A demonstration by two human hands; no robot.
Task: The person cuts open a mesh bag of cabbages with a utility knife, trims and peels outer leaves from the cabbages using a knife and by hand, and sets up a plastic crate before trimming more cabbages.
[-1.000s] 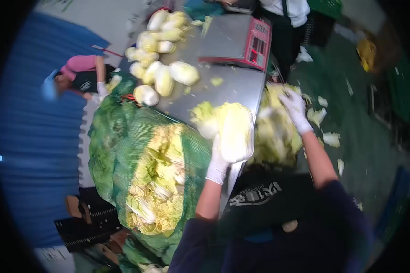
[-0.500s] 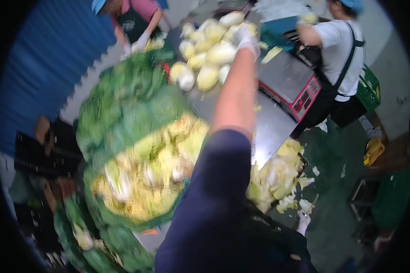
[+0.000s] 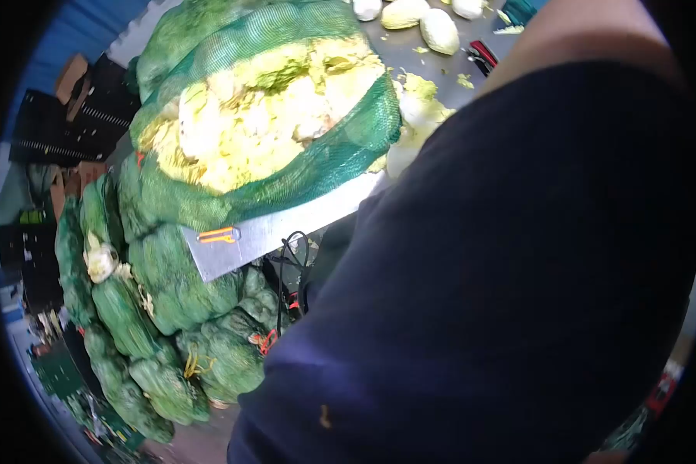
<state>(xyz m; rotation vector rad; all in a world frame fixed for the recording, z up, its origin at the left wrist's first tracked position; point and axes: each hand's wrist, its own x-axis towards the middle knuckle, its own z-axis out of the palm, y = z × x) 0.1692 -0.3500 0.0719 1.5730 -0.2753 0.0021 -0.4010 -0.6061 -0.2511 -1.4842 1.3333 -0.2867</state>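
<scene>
Neither of my hands shows in the head view; a dark sleeve and a bit of bare upper arm fill the right side. An open green mesh sack (image 3: 317,166) lies on the metal table (image 3: 286,218), its opening full of yellow-green cabbages (image 3: 243,131). An orange cutter (image 3: 219,235) rests near the table's corner. Trimmed white cabbages (image 3: 439,32) are at the top, and loose leaves (image 3: 419,97) lie between the sack and the sleeve.
Several filled green sacks (image 3: 166,271) are piled on the floor beside and below the table. Black crates (image 3: 42,127) stand at the left. A black cable (image 3: 281,271) hangs by the table's edge. Part of the red-edged scale (image 3: 483,56) shows beside the arm.
The view has swung toward the sacks at the lower left. The raised arm now covers the right side, and its gloved hand has left the view. The other people are out of sight.
</scene>
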